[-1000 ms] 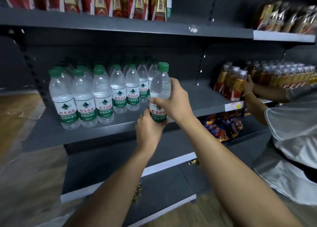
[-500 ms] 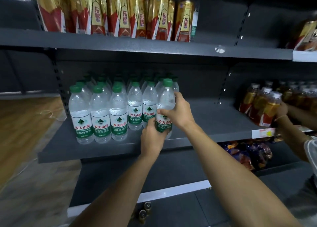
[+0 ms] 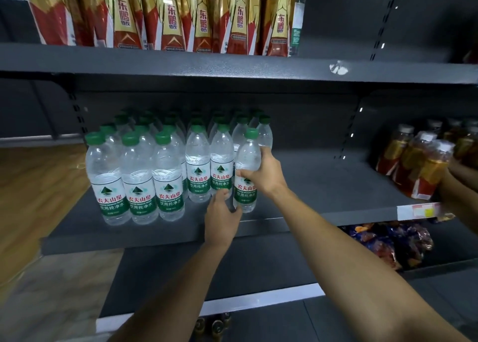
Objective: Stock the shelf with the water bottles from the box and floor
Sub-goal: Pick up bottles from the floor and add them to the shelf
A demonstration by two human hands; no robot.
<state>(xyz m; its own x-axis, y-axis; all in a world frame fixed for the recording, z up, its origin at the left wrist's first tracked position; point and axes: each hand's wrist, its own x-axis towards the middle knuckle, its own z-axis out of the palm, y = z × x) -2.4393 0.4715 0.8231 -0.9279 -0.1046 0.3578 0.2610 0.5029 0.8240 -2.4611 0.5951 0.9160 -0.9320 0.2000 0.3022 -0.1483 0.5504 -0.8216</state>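
Observation:
A clear water bottle with a green cap and green label stands on the dark grey middle shelf, at the right end of the rows of matching bottles. My right hand grips its middle from the right side. My left hand holds its base from the front left, fingers curled around the bottom. The box and floor bottles are out of view.
Red-and-gold drink bottles fill the upper shelf. Amber drink bottles stand at the shelf's right end, where another person's hand reaches in. Snack bags lie on the shelf below. Wooden floor is at left.
The bottle has gone from held in front of the shelf to standing on it beside the rows. Both hands stayed on it, and the view has come closer.

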